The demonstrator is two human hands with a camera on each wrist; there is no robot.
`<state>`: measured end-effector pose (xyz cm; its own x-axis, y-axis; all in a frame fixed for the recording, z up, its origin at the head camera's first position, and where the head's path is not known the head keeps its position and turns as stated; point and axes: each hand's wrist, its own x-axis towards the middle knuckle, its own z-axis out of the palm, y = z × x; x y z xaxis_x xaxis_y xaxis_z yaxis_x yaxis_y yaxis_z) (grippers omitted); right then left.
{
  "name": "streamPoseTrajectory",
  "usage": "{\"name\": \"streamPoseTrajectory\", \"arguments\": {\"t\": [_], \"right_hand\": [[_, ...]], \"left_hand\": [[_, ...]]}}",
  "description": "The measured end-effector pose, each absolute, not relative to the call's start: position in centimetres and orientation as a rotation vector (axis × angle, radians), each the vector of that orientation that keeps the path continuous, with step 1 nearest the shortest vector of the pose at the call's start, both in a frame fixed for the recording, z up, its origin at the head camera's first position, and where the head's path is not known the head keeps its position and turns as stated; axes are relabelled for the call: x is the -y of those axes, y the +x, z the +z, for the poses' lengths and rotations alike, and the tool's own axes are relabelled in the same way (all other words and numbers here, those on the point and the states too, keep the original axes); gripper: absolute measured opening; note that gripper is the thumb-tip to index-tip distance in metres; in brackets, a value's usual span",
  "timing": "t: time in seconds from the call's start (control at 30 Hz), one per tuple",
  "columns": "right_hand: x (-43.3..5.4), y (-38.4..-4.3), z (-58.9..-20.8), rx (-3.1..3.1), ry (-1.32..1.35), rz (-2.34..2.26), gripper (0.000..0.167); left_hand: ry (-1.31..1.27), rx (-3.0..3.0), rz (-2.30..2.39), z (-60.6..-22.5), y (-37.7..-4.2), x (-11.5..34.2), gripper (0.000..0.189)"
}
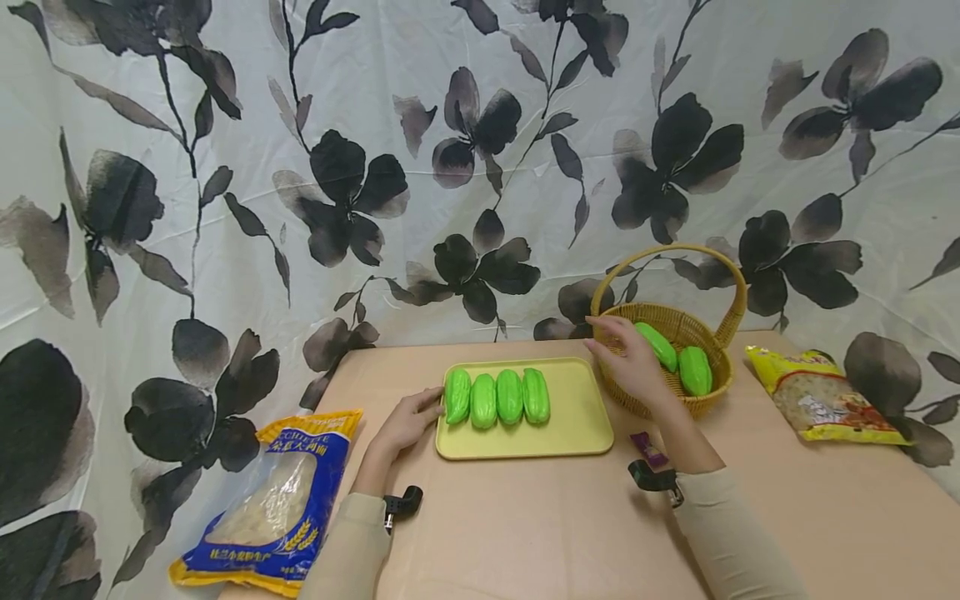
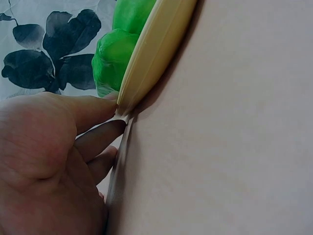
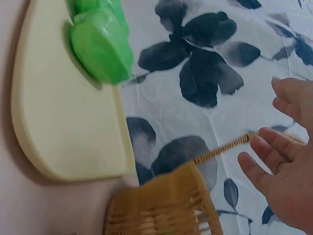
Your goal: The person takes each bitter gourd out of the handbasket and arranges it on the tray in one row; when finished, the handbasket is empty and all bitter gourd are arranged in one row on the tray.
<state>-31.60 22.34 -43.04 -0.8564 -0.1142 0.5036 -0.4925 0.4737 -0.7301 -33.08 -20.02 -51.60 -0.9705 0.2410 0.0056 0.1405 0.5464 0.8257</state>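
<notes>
Several glossy green cucumber-like vegetables [image 1: 497, 398] lie side by side on the left half of a pale yellow tray [image 1: 577, 417]. At the tray's left edge, my left hand [image 1: 403, 423] pinches the rim; in the left wrist view, the thumb [image 2: 98, 108] is at the rim and a fingertip just below it. My right hand [image 1: 628, 358] is raised at the near left side of a wicker basket [image 1: 648, 312], its fingers spread and holding nothing. Two more green vegetables [image 1: 695, 372] are inside the basket. The right wrist view has the open palm [image 3: 288, 181] beside the basket handle.
A blue and yellow pasta bag [image 1: 270, 500] lies at the table's left edge. To the right of the basket is a yellow snack-like packet [image 1: 825, 396]. A small purple wrapper [image 1: 649, 450] lies near the right forearm. A floral cloth [image 1: 480, 167] hangs behind the table.
</notes>
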Motion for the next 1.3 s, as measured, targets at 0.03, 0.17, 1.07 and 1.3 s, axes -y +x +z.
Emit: {"name": "streamPoseTrajectory", "arguments": {"t": [0.03, 0.17, 1.07, 1.3], "right_hand": [[-22.7, -31.7, -43.0, 2.345, 0.493, 1.338, 0.044], [-24.4, -32.4, -43.0, 2.379, 0.419, 1.304, 0.047], [-30.2, -36.1, -43.4, 2.632, 0.324, 0.989, 0.048], [-31.3, -36.9, -44.4, 2.729, 0.27, 0.947, 0.051]], "left_hand": [[0.332, -2.666, 1.41, -51.6, -33.1, 20.0, 0.049], [0.332, -2.662, 1.421, -51.5, -33.1, 20.0, 0.05], [0.339, -2.661, 1.428, -51.8, -33.1, 20.1, 0.05], [0.335, -2.659, 1.428, -51.7, -33.2, 20.0, 0.05]]}}
